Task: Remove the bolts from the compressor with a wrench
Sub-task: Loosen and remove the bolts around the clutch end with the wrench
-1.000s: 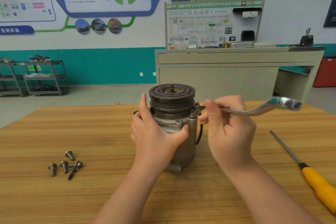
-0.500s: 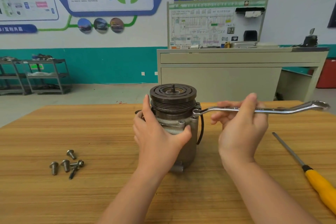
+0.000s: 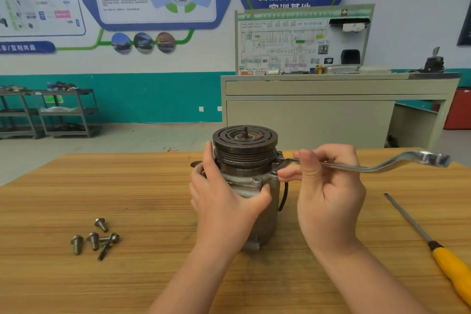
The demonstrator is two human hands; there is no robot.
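Observation:
A grey metal compressor with a dark grooved pulley on top stands upright in the middle of the wooden table. My left hand grips its body from the left, thumb across the front. My right hand holds the shank of a silver offset wrench, fingers curled round it. The wrench's left end sits on a bolt at the compressor's upper right flange. Its ring end points right. Several removed bolts lie loose on the table at the left.
A screwdriver with a yellow handle lies on the table at the right, its shaft pointing up-left. A grey workbench with a wiring display board stands behind the table. Metal shelf carts stand at the far left wall.
My right hand slid along the wrench toward the compressor, and the wrench's free end dipped slightly. My left hand stayed on the compressor.

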